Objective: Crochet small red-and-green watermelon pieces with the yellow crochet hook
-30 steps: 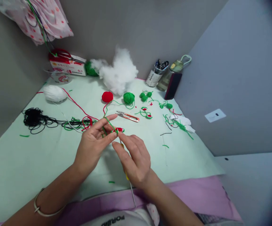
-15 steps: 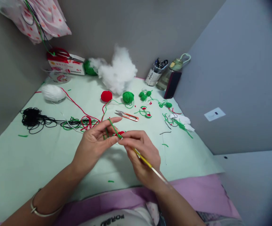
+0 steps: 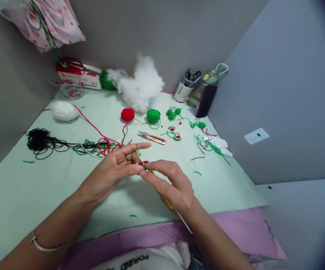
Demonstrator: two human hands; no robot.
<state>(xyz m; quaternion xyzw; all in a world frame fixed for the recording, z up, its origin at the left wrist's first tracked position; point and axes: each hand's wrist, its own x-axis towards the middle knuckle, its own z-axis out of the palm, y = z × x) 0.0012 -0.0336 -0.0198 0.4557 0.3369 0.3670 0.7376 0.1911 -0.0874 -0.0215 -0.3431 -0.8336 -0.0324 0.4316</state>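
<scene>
My left hand [image 3: 114, 168] is raised over the pale green table [image 3: 38, 187], with green yarn [image 3: 136, 150] looped over its forefinger and a small red and green crochet piece [image 3: 143, 162] pinched at its fingertips. My right hand [image 3: 173, 183] is closed on a yellow-handled crochet hook [image 3: 169, 204] whose tip sits at that piece. The green strand runs back to a green yarn ball [image 3: 153, 115]. A red yarn ball [image 3: 127, 114] lies beside it.
Orange thread snips [image 3: 152, 138] lie just beyond my hands. Black yarn [image 3: 40, 140], a white yarn ball [image 3: 62, 110], white stuffing [image 3: 141, 86], small green crochet bits [image 3: 175, 112], a pen cup [image 3: 183, 90], a bottle [image 3: 200, 90] and a box [image 3: 76, 78] ring the table. Walls close in on all sides.
My right hand has turned the hook and worked its tip at the crochet piece. My left hand has sunk slightly, its forefinger still carrying the green yarn.
</scene>
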